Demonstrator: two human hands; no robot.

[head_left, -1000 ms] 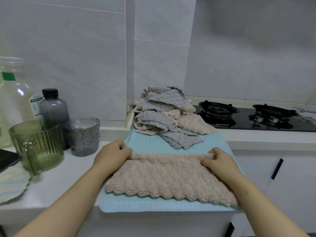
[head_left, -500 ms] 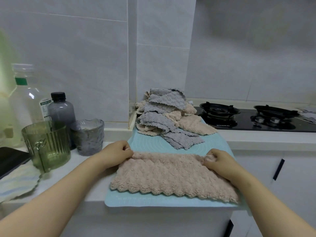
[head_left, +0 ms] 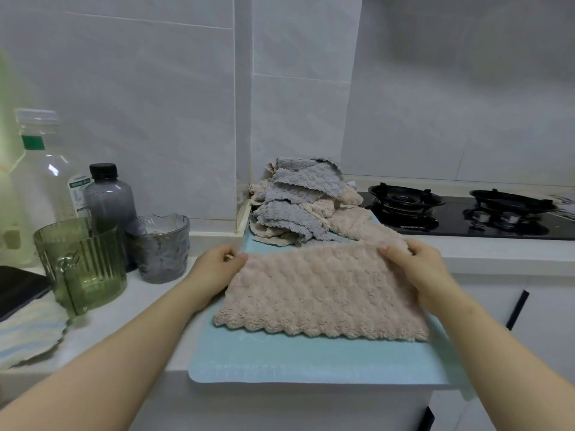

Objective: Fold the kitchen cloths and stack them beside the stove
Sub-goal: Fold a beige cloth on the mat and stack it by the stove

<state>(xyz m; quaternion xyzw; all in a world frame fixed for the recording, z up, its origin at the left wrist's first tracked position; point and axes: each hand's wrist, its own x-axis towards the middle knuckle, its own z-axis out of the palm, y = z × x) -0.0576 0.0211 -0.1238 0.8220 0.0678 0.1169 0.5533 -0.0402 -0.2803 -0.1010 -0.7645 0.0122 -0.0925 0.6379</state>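
- Beige cloth (head_left: 323, 293) on blue mat (head_left: 311, 365), nr counter (head_left: 130, 309) front edge.
- L hand (head_left: 214, 262) pinches its back-left corner; R hand (head_left: 413, 259) grips back-right corner.
- Cloth pile (head_left: 298, 206) at mat's back edge, beside stove (head_left: 460, 227).

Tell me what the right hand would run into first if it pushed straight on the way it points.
Probably the loose pile of grey and beige cloths. The right hand, gripping the far edge of the beige cloth, points forward and left toward it; depth is hard to judge.
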